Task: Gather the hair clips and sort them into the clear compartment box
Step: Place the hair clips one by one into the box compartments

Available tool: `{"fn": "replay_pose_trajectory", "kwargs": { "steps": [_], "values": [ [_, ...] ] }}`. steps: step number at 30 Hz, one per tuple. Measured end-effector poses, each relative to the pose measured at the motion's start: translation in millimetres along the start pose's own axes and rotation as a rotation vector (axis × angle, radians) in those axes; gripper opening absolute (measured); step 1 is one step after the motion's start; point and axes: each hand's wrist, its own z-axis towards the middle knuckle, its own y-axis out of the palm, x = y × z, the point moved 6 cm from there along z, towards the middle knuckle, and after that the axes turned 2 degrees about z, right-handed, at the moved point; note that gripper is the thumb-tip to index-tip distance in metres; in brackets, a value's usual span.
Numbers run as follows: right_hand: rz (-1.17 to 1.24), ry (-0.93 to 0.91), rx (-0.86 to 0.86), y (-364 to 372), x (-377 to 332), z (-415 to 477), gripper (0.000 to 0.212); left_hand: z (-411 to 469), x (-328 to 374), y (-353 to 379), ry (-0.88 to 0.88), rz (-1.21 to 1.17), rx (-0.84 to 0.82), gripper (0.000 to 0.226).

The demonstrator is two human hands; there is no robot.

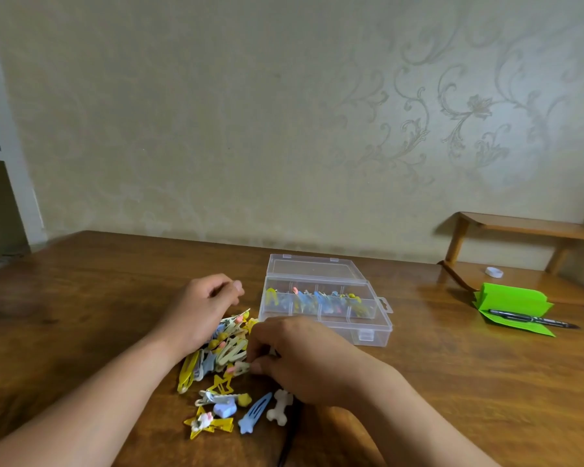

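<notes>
1. Hair clips (216, 365) heaped on the table (81, 298), some lying loose nearer the viewer.
2. Right hand (300, 358): fingers curled, tips pinching a pale clip (241, 367) at the heap's edge.
3. Left hand (199, 308): over the heap, fingers curled; whether it holds anything cannot be told.
4. Clear box (338, 328): lid open, just beyond the heap; clips stand in its far row.

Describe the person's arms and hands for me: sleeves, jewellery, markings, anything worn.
Both hands are bare, with no gloves. The left hand and right hand show no rings, and neither wrist carries a watch or bracelet. The left forearm and right forearm are uncovered down to the frame edge, so no sleeve shows. No tattoos or other markings are visible.
</notes>
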Motion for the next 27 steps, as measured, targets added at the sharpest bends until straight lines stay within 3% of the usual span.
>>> {"fn": "replay_pose_trajectory", "kwargs": {
  "steps": [5,10,16,27],
  "values": [
    [0.179,0.058,0.108,-7.5,9.0,-0.8,0.016,0.1,1.7,1.8,-0.002,-0.009,-0.014,0.026],
    [0.314,0.068,0.360,-32.2,24.3,-4.3,0.018,-0.7,5.6,2.8,0.001,0.013,-0.022,0.028],
    [0.425,0.321,0.704,-69.5,73.2,-13.5,0.005,-1.5,5.5,0.9,0.011,-0.030,-0.022,0.039],
    [0.204,0.595,0.316,-62.5,98.6,89.3,0.023,-0.7,4.6,0.6,0.008,-0.025,-0.019,0.042]
  ]
}}
